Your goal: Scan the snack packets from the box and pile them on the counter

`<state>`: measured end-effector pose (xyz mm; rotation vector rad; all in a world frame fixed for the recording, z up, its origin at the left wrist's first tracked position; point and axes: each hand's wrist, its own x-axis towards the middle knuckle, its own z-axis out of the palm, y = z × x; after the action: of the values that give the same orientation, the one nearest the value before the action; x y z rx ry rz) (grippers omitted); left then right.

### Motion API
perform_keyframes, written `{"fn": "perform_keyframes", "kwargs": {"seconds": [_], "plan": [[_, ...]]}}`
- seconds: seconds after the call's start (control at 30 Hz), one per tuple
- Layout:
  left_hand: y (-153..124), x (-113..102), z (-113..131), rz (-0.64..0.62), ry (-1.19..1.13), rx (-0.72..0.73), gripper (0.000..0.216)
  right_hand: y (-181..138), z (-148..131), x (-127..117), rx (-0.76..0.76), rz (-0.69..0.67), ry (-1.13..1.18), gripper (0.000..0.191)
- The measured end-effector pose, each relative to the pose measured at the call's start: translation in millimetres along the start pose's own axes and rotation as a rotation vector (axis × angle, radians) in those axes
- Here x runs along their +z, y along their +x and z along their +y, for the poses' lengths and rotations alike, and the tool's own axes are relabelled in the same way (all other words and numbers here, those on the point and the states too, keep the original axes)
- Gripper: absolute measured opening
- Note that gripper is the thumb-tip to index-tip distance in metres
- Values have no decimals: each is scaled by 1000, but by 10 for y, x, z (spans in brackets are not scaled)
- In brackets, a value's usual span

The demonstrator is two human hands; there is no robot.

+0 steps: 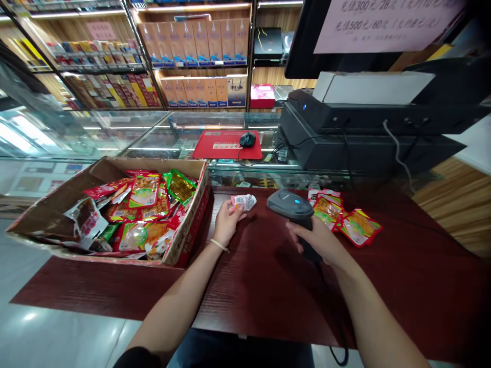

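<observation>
Between the fingers of my left hand [226, 224] is a small pink and clear snack packet [245, 202] with a barcode label. My right hand [322, 237] is wrapped round the handle of a dark grey barcode scanner [290, 203], its blue light lit and its head towards the packet, a short gap apart. Left of my left hand stands an open cardboard box [203, 204] full of red, green and white snack packets [143, 191]. Beyond my right hand, several red and yellow snack packets [360, 226] lie in a loose pile on the dark red counter [253, 291].
Behind the counter, a glass display case [184, 122] carries a red mouse pad [218, 145] with a black mouse [247, 139]. A black cash drawer [376, 153] and monitor [307, 46] stand at the right. The scanner's cable [330, 301] hangs over the front edge. Boxed goods [195, 41] fill the back shelves.
</observation>
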<state>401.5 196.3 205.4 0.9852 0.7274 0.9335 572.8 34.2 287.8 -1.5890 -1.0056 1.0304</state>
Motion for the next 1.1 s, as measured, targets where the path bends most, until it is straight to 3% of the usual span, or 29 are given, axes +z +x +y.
{"fn": "perform_keyframes", "kwargs": {"seconds": [0.3, 0.63, 0.77, 0.9, 1.1], "plan": [[-48, 23, 74, -24, 1, 32, 43, -40, -17, 24, 47, -135, -97, 31], [-24, 12, 62, -10, -24, 5, 42, -58, -33, 8, 19, -131, -100, 28], [-36, 40, 71, 6, -3, 31, 45, -85, -84, -132, -6, -45, -62, 28], [-87, 135, 87, 11, 51, 77, 45, -248, -187, -457, -33, 94, -2, 30], [-189, 548, -70, -215, 145, -23, 41, -738, -162, -974, -23, 372, 44, 34]]}}
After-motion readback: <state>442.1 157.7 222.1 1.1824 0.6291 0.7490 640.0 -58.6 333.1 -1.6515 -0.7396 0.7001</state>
